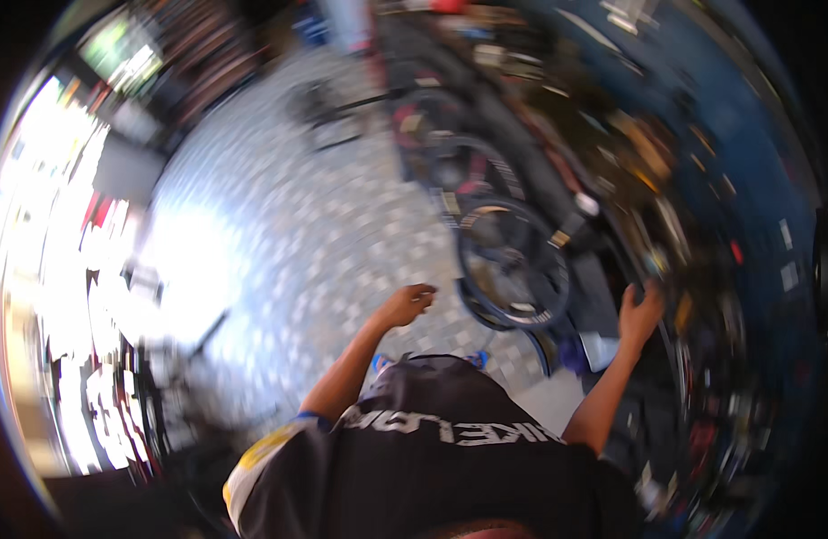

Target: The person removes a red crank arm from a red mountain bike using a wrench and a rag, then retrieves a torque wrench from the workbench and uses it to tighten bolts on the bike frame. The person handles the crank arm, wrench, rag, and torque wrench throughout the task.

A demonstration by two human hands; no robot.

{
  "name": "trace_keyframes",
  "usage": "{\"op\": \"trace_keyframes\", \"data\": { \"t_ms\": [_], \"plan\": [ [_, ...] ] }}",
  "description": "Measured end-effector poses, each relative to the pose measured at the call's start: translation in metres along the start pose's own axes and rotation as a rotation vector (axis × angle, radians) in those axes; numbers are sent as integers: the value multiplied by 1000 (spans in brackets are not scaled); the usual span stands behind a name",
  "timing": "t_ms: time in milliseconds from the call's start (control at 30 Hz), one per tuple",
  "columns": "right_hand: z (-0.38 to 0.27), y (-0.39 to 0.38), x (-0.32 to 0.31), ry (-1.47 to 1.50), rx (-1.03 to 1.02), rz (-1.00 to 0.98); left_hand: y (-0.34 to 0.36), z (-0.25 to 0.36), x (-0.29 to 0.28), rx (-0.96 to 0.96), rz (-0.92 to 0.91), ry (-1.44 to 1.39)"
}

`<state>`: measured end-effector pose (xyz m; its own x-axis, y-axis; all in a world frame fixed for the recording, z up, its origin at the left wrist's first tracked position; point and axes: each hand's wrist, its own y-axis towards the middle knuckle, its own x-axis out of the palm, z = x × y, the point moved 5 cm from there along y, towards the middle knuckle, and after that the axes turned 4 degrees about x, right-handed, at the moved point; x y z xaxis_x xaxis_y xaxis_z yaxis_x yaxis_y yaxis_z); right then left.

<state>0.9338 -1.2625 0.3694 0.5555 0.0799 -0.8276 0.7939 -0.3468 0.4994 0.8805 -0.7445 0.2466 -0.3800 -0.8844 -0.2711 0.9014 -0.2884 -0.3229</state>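
Left hand hangs loosely curled over the grey tiled floor, grasping nothing. Right hand, at three o'clock from it, reaches up with fingers spread against a blurred dark rack; whether it grips anything I cannot tell. Between them, at one o'clock of the left hand, stands a black bicycle wheel.

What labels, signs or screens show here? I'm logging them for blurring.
Screen: upper left, bright greenish rectangle, blurred.
Shirt print: lower centre, pale band on black cloth.
Rim stickers: centre, small pale patches on black bicycle wheels.
Wall labels: right, small pale rectangles on blue.
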Motion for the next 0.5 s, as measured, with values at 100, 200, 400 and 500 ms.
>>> {"op": "trace_keyframes", "data": {
  "t_ms": [100,200,400,500],
  "plan": [
    [-204,-112,96,239,-267,-779,-72,-47,-39,-56,159,-12],
    [-390,-249,105,435,-891,-1308,-155,-78,-88,-97,317,-5],
    [-611,-426,12,427,-1610,-1312,-366,-173,-154,-438,767,-238],
    [-676,-480,-15,551,-1667,-1362,-464,-196,-160,-425,1104,-450]
  ]
}}
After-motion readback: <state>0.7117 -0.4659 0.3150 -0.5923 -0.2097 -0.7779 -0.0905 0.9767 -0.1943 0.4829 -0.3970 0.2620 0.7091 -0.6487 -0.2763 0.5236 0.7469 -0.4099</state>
